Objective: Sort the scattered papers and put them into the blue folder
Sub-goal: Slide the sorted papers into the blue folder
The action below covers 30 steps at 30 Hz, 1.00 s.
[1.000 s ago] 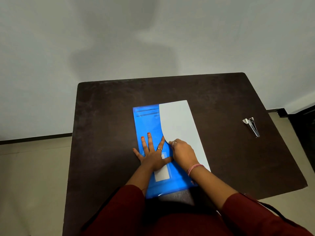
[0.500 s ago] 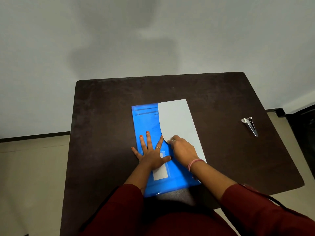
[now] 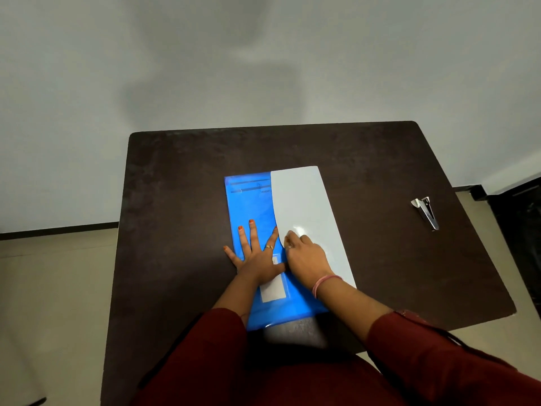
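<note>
Blue folder [image 3: 248, 206] under flat left hand [image 3: 257, 256]; right hand [image 3: 304, 256] pinches white paper [image 3: 304, 206].

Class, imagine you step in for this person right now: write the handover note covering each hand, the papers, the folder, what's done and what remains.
Left hand: flat, fingers spread, pressing the blue plastic folder onto the dark brown table.
Right hand: gripping the curled left edge of the white paper sheet, which lies over the folder's right half.
Done: no loose papers lie scattered on the table.
Left: get the sheet fully into the folder and close it.
A metal stapler lies apart at the right.
</note>
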{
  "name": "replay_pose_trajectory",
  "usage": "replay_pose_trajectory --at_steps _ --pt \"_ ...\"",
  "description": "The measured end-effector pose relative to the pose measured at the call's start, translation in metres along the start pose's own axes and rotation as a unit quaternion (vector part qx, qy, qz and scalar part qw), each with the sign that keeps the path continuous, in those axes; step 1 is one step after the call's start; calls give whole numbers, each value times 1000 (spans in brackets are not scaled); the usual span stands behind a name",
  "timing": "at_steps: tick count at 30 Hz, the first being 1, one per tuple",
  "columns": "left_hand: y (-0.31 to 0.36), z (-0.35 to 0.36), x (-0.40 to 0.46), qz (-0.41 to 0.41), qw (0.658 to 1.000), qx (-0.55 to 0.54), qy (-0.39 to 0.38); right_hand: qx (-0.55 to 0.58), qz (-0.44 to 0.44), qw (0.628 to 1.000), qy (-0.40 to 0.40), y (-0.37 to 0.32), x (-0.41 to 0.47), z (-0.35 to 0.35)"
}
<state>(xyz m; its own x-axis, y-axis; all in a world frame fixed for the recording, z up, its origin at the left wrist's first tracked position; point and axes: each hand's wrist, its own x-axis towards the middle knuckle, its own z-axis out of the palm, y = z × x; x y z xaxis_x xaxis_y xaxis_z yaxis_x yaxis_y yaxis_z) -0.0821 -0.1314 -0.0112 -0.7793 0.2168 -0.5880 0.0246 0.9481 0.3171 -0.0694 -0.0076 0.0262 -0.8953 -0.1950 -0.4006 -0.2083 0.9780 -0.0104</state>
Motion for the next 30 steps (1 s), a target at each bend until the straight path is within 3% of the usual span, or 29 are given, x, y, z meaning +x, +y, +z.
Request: replay_pose_trajectory --at_steps 13,19,30 --pt "-5 1 -3 35 999 -9 27 144 -7 984 -109 20 -19 36" --pt "-7 8 -6 54 998 25 31 128 3 989 -74 8 -26 54" --pt "0 12 -14 36 997 43 62 143 -56 987 -42 23 -46 68"
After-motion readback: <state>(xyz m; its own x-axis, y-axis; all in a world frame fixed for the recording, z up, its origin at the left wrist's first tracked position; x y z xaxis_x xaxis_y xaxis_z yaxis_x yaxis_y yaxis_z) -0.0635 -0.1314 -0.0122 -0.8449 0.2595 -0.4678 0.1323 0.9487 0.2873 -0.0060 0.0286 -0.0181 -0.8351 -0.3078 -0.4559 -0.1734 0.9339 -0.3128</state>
